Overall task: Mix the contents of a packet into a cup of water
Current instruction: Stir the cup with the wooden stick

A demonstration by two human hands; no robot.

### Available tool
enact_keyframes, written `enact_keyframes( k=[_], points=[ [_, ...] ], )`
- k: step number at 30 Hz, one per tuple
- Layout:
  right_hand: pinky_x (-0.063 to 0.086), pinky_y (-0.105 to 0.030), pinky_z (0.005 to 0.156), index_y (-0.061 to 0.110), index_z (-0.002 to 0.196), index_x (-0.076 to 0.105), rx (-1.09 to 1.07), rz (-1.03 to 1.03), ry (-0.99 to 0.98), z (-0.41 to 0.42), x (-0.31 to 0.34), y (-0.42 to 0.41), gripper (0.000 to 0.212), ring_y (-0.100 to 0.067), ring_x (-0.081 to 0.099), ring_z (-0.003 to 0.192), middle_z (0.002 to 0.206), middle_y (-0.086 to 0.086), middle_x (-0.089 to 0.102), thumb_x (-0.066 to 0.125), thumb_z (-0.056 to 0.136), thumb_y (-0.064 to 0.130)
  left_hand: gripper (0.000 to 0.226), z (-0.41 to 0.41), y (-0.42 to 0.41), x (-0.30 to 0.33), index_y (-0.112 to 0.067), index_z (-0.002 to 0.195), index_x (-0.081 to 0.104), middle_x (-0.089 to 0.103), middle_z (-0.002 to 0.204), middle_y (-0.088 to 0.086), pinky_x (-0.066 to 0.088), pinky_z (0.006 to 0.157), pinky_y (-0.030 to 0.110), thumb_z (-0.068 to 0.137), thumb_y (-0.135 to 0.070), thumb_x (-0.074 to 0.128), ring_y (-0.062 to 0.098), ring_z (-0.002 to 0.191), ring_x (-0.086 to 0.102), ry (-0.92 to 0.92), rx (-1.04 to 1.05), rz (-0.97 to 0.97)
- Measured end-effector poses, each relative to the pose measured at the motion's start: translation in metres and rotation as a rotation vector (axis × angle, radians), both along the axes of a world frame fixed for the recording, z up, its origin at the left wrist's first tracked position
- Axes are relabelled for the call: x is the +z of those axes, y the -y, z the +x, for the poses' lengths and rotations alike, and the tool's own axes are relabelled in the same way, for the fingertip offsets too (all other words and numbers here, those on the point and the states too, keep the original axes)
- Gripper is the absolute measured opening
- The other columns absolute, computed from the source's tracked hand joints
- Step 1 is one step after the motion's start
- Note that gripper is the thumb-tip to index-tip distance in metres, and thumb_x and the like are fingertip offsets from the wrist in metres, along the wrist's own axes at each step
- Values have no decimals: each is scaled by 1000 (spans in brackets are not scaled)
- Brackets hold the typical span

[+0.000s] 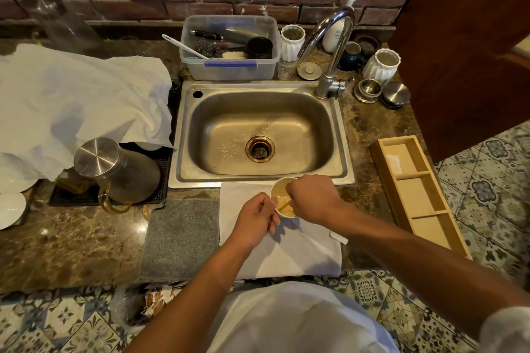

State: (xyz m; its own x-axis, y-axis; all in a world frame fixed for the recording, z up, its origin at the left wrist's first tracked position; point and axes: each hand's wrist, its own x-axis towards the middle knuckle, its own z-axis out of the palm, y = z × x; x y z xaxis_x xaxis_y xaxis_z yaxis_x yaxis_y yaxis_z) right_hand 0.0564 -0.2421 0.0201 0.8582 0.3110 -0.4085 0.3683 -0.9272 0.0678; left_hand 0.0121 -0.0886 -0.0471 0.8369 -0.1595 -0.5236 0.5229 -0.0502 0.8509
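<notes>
A small white cup holding pale tan liquid stands on a white cloth just in front of the sink. My left hand wraps the cup's left side and holds it steady. Over the cup's right rim, my right hand pinches a thin wooden stir stick whose lower end dips into the liquid. No packet shows in either hand.
A steel sink with a curved faucet lies behind the cup. On the left are a glass pitcher with a steel lid, a grey mat and a white towel. A wooden tray lies at right.
</notes>
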Motion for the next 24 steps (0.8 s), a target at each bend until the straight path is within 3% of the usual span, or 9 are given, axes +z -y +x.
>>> enact_keyframes(
  k=[6,12,19,24],
  points=[
    [50,-33,70,16,112,71,40,-35,-66,3,4,4,25,-30,71,92,102,-9,73,65,90,24,33,-1,0,0,-8,77,51,63,60,7,38,46,20,105,-25,50,14,45,49,15,-11,16],
    [45,-32,65,16,102,73,110,-3,-127,5,9,-8,18,-22,55,74,84,-1,60,62,93,27,33,-1,4,1,-9,77,52,62,59,5,40,48,24,105,-25,49,16,47,50,42,-10,45],
    [49,-31,73,25,117,71,13,87,-27,-7,6,-19,25,-26,70,93,107,-4,74,62,94,22,34,0,2,-1,-10,75,52,62,57,2,39,47,23,106,-22,48,15,46,49,38,-16,40],
    [53,-35,76,21,122,69,-20,-59,0,5,8,-6,30,-28,71,96,107,-7,74,65,92,24,32,0,-1,0,-9,76,51,63,60,6,40,48,22,106,-19,47,13,45,49,58,-30,43]
  ],
)
